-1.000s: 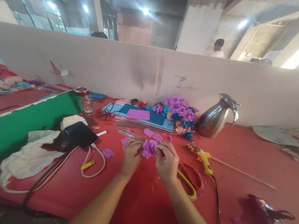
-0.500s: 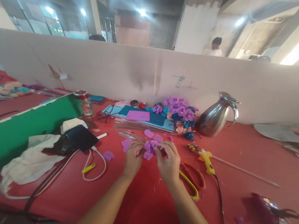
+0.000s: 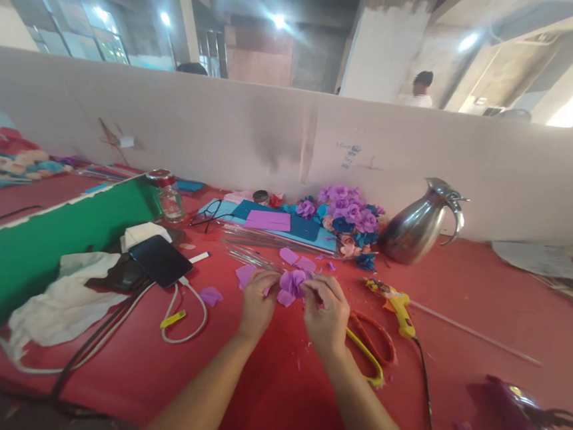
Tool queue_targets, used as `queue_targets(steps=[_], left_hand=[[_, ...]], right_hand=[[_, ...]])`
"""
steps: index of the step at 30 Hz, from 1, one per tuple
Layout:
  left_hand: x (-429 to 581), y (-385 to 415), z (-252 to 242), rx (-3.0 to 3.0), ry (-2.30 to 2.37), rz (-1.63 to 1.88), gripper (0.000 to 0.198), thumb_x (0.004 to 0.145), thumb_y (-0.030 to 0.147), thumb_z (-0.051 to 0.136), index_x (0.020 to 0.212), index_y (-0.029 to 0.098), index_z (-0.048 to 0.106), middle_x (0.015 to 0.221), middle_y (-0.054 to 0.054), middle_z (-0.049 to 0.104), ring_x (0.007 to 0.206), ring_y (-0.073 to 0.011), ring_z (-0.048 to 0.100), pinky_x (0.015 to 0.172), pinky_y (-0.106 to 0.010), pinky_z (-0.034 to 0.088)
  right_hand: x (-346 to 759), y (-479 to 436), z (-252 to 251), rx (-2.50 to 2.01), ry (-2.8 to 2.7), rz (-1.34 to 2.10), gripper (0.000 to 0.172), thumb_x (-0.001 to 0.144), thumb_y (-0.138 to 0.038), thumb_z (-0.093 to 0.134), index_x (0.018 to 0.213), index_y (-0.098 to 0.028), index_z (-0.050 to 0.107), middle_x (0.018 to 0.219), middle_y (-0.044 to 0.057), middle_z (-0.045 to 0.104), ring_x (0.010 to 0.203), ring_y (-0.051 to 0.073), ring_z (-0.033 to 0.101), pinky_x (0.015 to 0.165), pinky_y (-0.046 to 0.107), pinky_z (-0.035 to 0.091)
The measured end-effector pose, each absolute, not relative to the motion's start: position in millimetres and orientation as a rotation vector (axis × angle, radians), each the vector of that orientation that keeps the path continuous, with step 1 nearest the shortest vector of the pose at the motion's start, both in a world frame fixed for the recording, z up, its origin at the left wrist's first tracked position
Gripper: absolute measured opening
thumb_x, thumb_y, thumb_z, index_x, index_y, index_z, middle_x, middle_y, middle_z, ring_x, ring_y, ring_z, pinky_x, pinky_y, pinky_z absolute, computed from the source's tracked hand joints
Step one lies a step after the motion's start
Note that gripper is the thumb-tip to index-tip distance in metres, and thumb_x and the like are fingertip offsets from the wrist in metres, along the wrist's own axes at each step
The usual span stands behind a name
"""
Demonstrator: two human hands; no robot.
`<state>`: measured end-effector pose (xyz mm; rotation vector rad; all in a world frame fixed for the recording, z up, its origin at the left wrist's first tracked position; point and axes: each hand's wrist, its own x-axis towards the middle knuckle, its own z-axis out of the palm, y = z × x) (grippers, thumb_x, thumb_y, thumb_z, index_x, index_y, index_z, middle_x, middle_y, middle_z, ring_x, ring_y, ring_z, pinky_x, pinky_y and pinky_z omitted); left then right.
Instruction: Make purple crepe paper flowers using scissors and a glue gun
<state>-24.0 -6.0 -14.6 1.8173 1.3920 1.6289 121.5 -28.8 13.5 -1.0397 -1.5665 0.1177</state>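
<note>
Between my two hands is a purple paper flower [image 3: 292,284] with several ruffled petals, held above the red table. My left hand [image 3: 259,303] is closed at the flower's left side, thumb and fingers pinched together. On the other side my right hand [image 3: 327,312] pinches the edge of a petal with thumb and forefinger. Loose purple petals [image 3: 289,256] lie just behind the flower, and another petal [image 3: 210,295] rests to the left. Scissors [image 3: 372,346] with red and yellow handles lie beside my right hand, their blades hidden.
A yellow glue gun [image 3: 398,309] with a dark cord lies to the right. Behind stand a bunch of paper flowers [image 3: 350,210] and a steel jug [image 3: 416,226]. Thin wires [image 3: 252,257] lie behind my left hand. At left are a phone [image 3: 161,261], a white cable and a glass jar [image 3: 170,201].
The whole view has shifted slightly, so things sit a little further right. Petals on the flower look more spread on its right side. Both hands stay at the flower.
</note>
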Motion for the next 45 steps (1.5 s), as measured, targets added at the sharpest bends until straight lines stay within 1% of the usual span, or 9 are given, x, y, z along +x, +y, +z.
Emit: queue_targets(steps=[10,18,25,31,37,40,41,43,45], left_hand=[[-23,-7,-14,1.848,1.379,1.620,0.021,0.080,0.013,0.058,0.078,0.023,0.075,0.079,-0.004,0.074,0.079,-0.0207,0.064,0.075,-0.035,0.049],[-22,-7,-12,1.849,1.374,1.601,0.021,0.083,0.017,0.056,0.077,0.024,0.076,0.079,-0.004,0.074,0.078,-0.0203,0.065,0.074,-0.035,0.051],[-21,-6,-15,1.853,1.361,1.608,0.022,0.082,0.015,0.056,0.075,0.023,0.075,0.077,-0.004,0.074,0.075,-0.0199,0.064,0.073,-0.034,0.050],[-22,-6,-14,1.863,1.353,1.634,0.023,0.076,0.010,0.056,0.078,0.023,0.075,0.078,-0.003,0.074,0.077,-0.0198,0.064,0.074,-0.033,0.050],[-22,-4,-16,1.777,1.342,1.587,0.023,0.075,0.013,0.055,0.074,0.024,0.074,0.077,-0.003,0.073,0.078,-0.0204,0.063,0.076,-0.034,0.049],[-21,-3,-15,1.524,1.276,1.599,0.017,0.073,0.018,0.059,0.075,0.023,0.075,0.081,-0.003,0.074,0.085,-0.0221,0.063,0.080,-0.036,0.048],[-20,-3,-14,1.417,1.233,1.599,0.014,0.072,0.020,0.062,0.075,0.022,0.075,0.083,-0.003,0.074,0.088,-0.0228,0.062,0.082,-0.036,0.048],[-19,-5,-11,1.225,1.122,1.583,0.011,0.071,0.025,0.067,0.075,0.021,0.076,0.084,-0.004,0.073,0.092,-0.0240,0.062,0.083,-0.036,0.047],[-18,-6,-8,1.087,1.004,1.564,0.012,0.068,0.029,0.072,0.074,0.019,0.075,0.081,-0.003,0.073,0.091,-0.0243,0.063,0.083,-0.035,0.047]], right_hand=[[121,-28,11,-1.008,-1.624,0.032,0.019,0.091,-0.013,0.051,0.080,-0.021,0.064,0.081,0.005,0.065,0.078,0.017,0.063,0.072,0.028,0.051],[120,-27,9,-1.020,-1.636,-0.019,0.021,0.091,-0.013,0.050,0.079,-0.021,0.065,0.081,0.006,0.066,0.081,0.018,0.064,0.074,0.030,0.051],[119,-27,9,-1.016,-1.640,-0.028,0.021,0.092,-0.014,0.049,0.079,-0.021,0.064,0.080,0.005,0.065,0.077,0.018,0.063,0.072,0.029,0.051],[120,-26,7,-1.034,-1.651,-0.013,0.019,0.092,-0.014,0.050,0.081,-0.021,0.064,0.080,0.005,0.064,0.077,0.018,0.063,0.072,0.029,0.050],[119,-26,9,-1.029,-1.640,0.042,0.017,0.091,-0.015,0.051,0.081,-0.020,0.063,0.082,0.006,0.064,0.077,0.017,0.062,0.071,0.029,0.050],[119,-27,13,-0.996,-1.613,0.129,0.006,0.090,-0.020,0.057,0.090,-0.021,0.063,0.086,0.006,0.064,0.080,0.018,0.062,0.071,0.030,0.052],[119,-28,15,-0.976,-1.601,0.146,0.006,0.089,-0.022,0.059,0.095,-0.021,0.062,0.089,0.006,0.064,0.081,0.019,0.062,0.071,0.030,0.052],[120,-30,19,-0.942,-1.574,0.152,0.017,0.087,-0.022,0.062,0.104,-0.022,0.059,0.093,0.007,0.063,0.083,0.020,0.061,0.071,0.032,0.053],[120,-33,21,-0.914,-1.547,0.142,0.021,0.086,-0.019,0.061,0.106,-0.023,0.058,0.093,0.006,0.063,0.083,0.020,0.060,0.070,0.033,0.052]])
